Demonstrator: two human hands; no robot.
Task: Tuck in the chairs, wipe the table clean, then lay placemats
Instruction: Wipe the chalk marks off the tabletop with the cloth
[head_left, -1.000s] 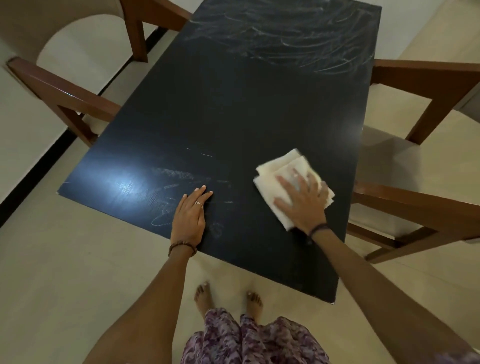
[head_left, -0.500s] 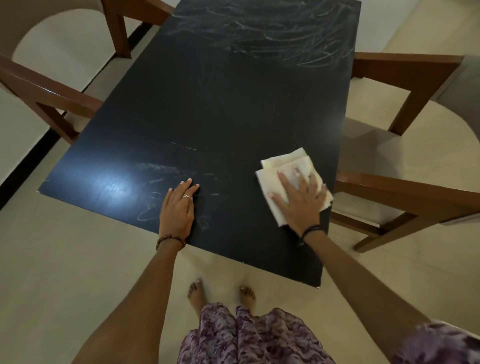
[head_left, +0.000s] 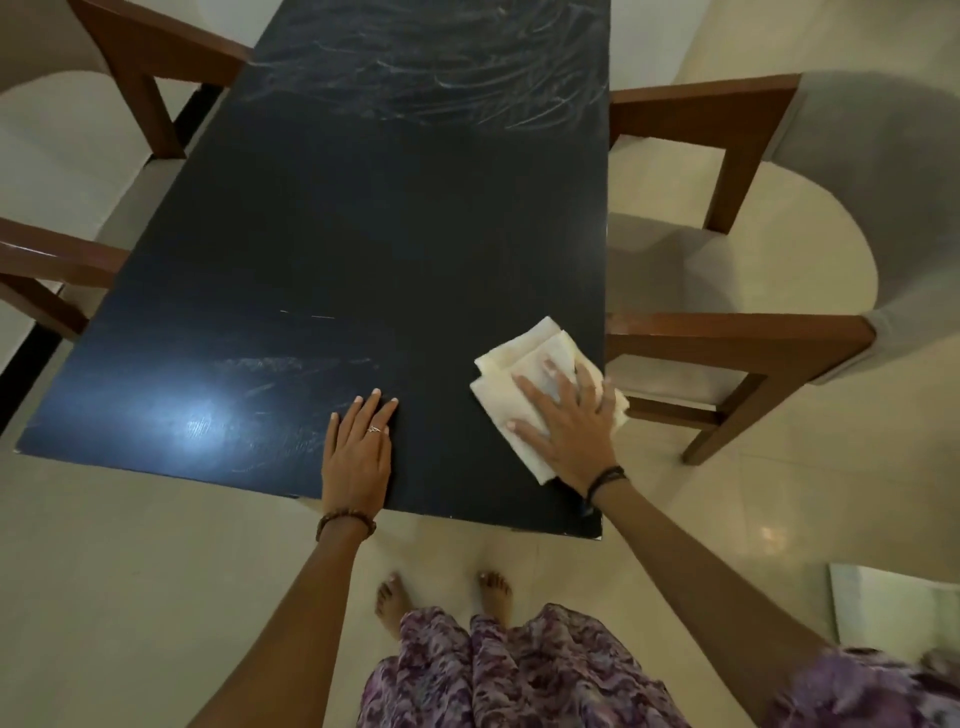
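The wiping step is being carried out: a folded pale cloth (head_left: 524, 384) is being pressed flat onto the dark surface (head_left: 395, 234) at about four o'clock, close to its right edge, by the right hand (head_left: 569, 426), whose grip is spread open, palm down on the cloth. The left hand (head_left: 358, 452) is being rested open and empty at six o'clock. Chalky smears are being left at twelve o'clock (head_left: 441, 78) and at seven o'clock (head_left: 260, 374), so sweeps toward those patches are probably being called for next. Two chairs (head_left: 727, 343) are being shown tucked alongside; no placemats are being seen.
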